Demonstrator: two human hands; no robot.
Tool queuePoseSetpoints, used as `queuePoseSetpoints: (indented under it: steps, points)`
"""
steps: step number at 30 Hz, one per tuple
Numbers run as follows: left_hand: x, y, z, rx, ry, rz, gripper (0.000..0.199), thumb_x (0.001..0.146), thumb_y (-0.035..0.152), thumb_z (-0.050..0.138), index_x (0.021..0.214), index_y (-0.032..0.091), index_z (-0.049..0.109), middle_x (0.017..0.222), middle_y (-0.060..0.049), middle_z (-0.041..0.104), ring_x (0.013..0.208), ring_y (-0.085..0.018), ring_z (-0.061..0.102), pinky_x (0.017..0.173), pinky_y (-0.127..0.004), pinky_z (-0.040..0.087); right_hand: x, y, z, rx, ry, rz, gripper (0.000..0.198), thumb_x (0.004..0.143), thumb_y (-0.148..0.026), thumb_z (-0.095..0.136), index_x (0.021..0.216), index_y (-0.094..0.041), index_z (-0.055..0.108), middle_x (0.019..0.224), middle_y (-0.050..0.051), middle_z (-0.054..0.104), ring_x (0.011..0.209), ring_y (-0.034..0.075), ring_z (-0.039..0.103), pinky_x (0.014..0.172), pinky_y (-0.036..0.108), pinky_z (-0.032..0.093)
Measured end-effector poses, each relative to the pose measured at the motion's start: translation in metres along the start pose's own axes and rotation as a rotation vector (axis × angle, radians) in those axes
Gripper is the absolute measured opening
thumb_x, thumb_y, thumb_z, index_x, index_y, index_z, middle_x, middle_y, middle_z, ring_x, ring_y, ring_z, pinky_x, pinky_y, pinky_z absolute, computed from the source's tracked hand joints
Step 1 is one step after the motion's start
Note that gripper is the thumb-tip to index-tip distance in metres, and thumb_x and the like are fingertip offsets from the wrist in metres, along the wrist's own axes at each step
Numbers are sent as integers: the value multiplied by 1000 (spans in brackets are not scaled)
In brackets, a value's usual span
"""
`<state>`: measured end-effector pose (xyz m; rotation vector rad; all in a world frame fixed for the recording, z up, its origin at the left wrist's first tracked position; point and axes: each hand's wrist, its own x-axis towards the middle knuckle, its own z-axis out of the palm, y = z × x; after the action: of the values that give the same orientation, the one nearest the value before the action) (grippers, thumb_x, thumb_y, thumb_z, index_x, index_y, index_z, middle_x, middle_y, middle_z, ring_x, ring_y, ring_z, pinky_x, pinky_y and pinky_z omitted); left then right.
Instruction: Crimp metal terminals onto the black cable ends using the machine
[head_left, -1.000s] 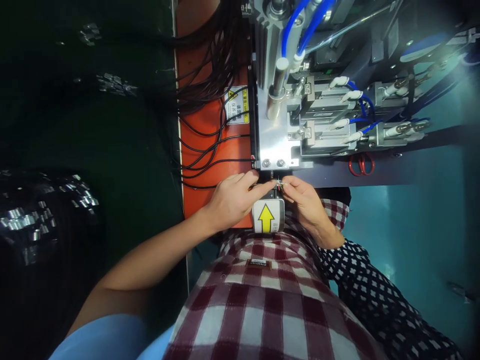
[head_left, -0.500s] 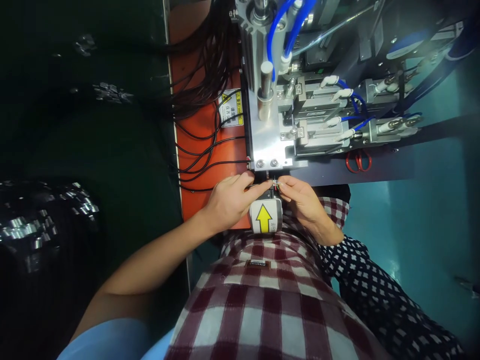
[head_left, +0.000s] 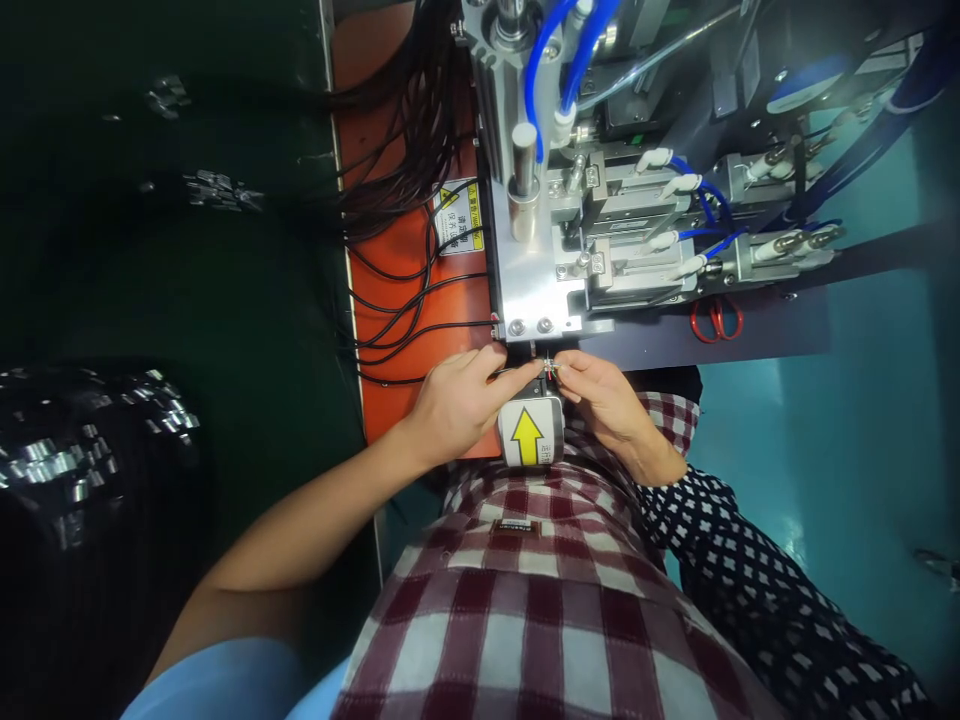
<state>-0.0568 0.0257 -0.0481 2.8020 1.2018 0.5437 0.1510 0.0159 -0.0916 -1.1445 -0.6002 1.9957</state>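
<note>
Fingers point(head_left: 570, 367) of the right hand point(head_left: 609, 402) pinch together on a small wired part point(head_left: 550, 367). Left hand point(head_left: 456, 402) reaches one digit to its opposite side; cannot tell whether that hand grips anything. Part sits between the metal plate point(head_left: 534, 285) and yellow-arrow label point(head_left: 528, 438). Black cables point(head_left: 401, 180) hang leftward; red scissor handles point(head_left: 718, 324) lie rightward on the dark surface point(head_left: 784, 332).

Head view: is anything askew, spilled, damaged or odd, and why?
Black cables look untidy, crossing loosely over the orange surface and warning label. The patterned right sleeve oddly differs from the blue left sleeve. No spill shows; the part at the left hand and right hand is too small to judge.
</note>
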Motion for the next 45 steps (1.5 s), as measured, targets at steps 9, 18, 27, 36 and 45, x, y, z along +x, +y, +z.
queuePoseSetpoints:
  steps: [9,18,27,36,45]
  points:
    - [2,2,-3,-66,-5,-4,29,98,22,43,111,16,68,74,-3,61,65,-15,55,61,-26,43,-2,-3,4,-38,50,-22,16,80,-33,72,81,-18,69,59,-5,43,54,9,33,51,23,29]
    - [2,1,-1,-92,20,-2,31,99,21,39,110,15,68,77,-4,64,67,-14,57,62,-26,44,-9,-10,11,-592,322,-460,9,80,-28,70,84,-20,71,77,1,64,59,12,50,55,27,43]
    - [1,1,0,-71,12,-11,31,99,25,41,111,17,68,76,-4,62,66,-14,56,61,-26,44,-15,-10,10,-970,322,-815,7,84,-21,66,87,-24,72,87,6,71,77,21,64,69,37,54]
    - [-1,1,2,-63,1,-18,31,100,26,39,113,19,67,76,-3,61,65,-14,55,60,-26,42,-11,-17,8,-1220,250,-828,8,89,-22,57,83,-21,62,77,4,65,65,17,56,66,33,44]
    - [-3,0,3,-54,-30,-16,34,100,23,35,116,20,66,79,-3,60,68,-15,54,63,-26,42,-10,-16,10,-1176,269,-798,9,91,-22,54,83,-22,58,77,4,61,69,17,55,65,33,43]
